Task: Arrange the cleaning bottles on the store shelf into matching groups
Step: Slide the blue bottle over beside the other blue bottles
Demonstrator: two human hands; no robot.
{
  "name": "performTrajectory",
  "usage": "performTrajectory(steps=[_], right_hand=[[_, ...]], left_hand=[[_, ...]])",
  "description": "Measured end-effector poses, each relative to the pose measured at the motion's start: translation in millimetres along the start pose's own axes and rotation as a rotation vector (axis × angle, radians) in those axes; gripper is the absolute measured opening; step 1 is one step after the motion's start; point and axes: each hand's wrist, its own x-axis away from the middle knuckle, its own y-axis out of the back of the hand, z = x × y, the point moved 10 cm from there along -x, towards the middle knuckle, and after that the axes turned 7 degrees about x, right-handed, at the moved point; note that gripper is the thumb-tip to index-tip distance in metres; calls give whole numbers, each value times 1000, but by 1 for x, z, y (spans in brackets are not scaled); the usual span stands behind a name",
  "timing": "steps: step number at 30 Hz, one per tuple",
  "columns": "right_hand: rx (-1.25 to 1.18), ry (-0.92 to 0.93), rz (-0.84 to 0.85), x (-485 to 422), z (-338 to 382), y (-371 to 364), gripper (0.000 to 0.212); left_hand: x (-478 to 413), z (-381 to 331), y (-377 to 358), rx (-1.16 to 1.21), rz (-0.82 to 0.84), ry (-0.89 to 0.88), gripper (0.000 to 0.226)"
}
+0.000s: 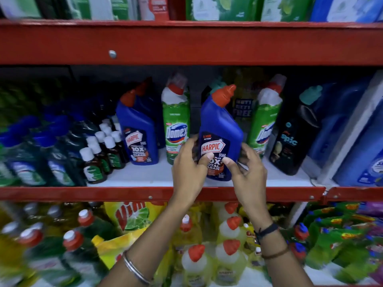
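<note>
A blue Harpic bottle (220,125) with a red cap stands tilted on the middle shelf (145,175), gripped low on both sides by my left hand (189,164) and my right hand (246,168). Another blue Harpic bottle (138,129) stands to its left. A green Domex bottle (177,119) stands between the two, and a second Domex bottle (265,119) stands to the right. A black Spic bottle (294,133) leans further right.
Small brown bottles with white caps (99,154) and dark green bottles (56,160) fill the shelf's left. Blue refill packs (356,137) crowd the right. A red shelf beam (186,44) runs overhead. Below are yellow bottles (228,245) and a Vim pouch (132,214).
</note>
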Motion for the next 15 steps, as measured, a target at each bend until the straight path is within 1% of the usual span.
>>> performTrajectory(steps=[3, 8, 15], right_hand=[[-13, 10, 48, 8, 18, -33, 44], [14, 50, 138, 19, 35, -88, 46], [-37, 66, 247, 26, 57, -153, 41]], left_hand=[[-1, 6, 40, -68, -62, -11, 44], [-3, 18, 98, -116, -156, -22, 40], [-14, 46, 158, -138, -238, -7, 43]])
